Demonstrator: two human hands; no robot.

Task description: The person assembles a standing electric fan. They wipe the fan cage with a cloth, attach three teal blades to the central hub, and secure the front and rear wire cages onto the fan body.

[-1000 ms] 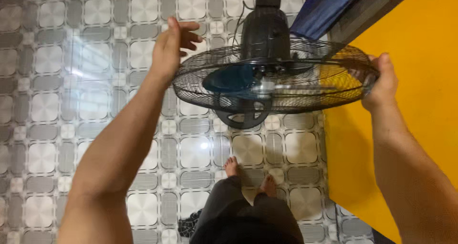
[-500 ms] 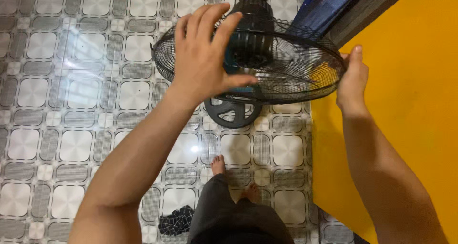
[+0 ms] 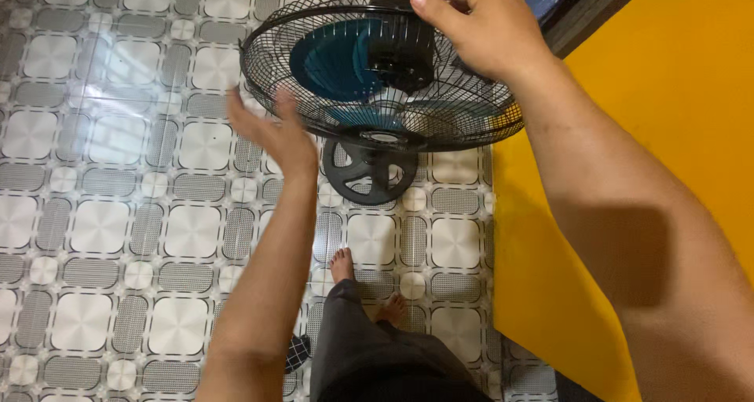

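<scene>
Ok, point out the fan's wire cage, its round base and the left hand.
wire cage [image 3: 275, 52], head view, bare left rim.
round base [image 3: 369, 174], head view, spoked disc below cage.
left hand [image 3: 276, 137], head view, palm, blurred.

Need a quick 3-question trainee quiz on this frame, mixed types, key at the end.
1. True or false: the right hand rests on top of the fan's wire guard.
2. Which colour are the fan blades inside the guard? A) teal B) red C) white
3. Fill in: the left hand is open at the guard's ______ edge, beside the round black base.

Key:
1. True. The right hand's fingers curl over the top, near the black motor housing.
2. A.
3. Left. The hand is blurred, so contact with the guard cannot be told.
</scene>
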